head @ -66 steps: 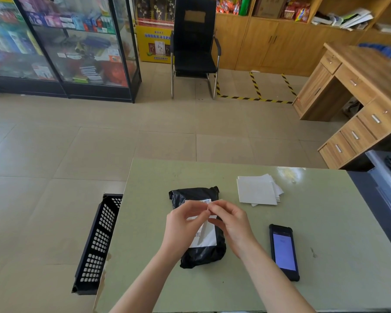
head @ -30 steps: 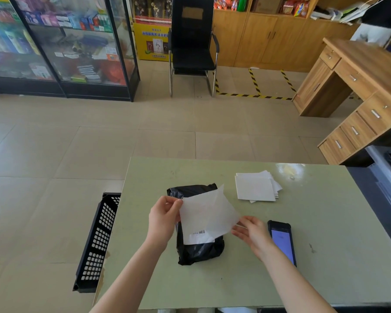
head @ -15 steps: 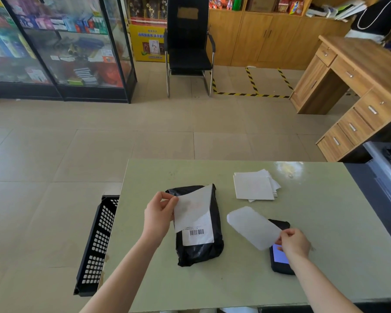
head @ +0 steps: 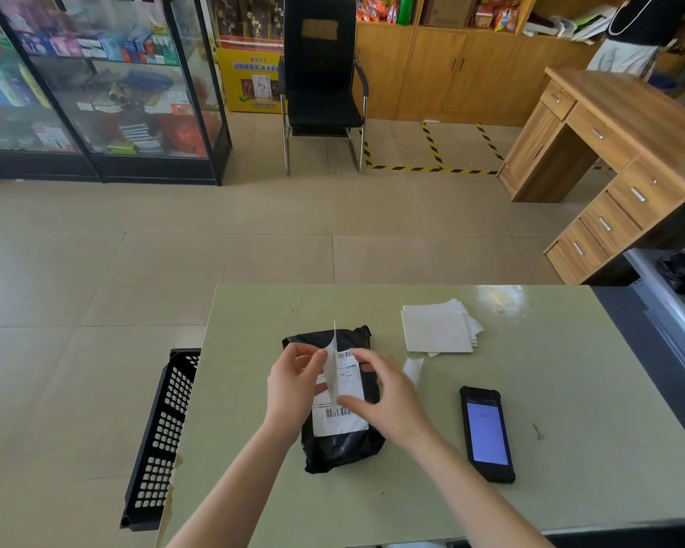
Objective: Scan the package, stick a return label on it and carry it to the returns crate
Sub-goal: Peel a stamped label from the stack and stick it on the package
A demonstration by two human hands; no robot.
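The package (head: 341, 393) lies mid-frame on the table (head: 570, 389), long axis running top to bottom. My left hand (head: 293, 385) pinches the label (head: 332, 365) edge-on right above it. My right hand (head: 388, 401) is spread flat over the package's right half, gripping nothing. The label just has to come straight down. The crate (head: 163, 433) sits lower left, so the left hand's closer.

On the bench (head: 570, 448) lay one black package (head: 345, 448), one phone (head: 487, 433) and one stack of label sheets (head: 436, 330); one black crate (head: 163, 441) stood beside it.
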